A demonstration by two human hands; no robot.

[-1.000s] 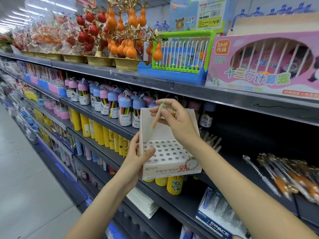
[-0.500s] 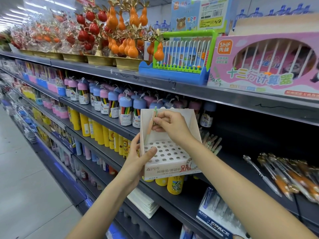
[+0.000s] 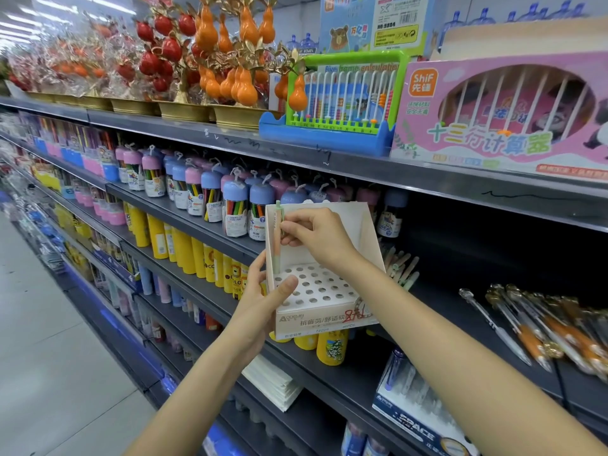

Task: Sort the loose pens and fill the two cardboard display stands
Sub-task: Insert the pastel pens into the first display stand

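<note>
A white cardboard display stand with rows of round holes is held out in front of the dark shelf. My left hand grips its left front corner, thumb lying on the holed top. My right hand pinches a pastel green and orange pen upright at the stand's far left corner, tip down at a hole. A heap of loose pastel pens lies on the shelf behind the stand, partly hidden. The stand's holes hold no other pens.
Orange-gripped pens lie loose on the shelf to the right. Tubes of coloured pencils stand left of the stand, yellow tubes below them. A blue SPACE pen box sits on the lower shelf. The aisle floor runs along the left.
My right hand has come down and left with the pen, turning it from slanted to upright and lowering its tip to the stand's left corner holes. My left hand keeps holding the stand.
</note>
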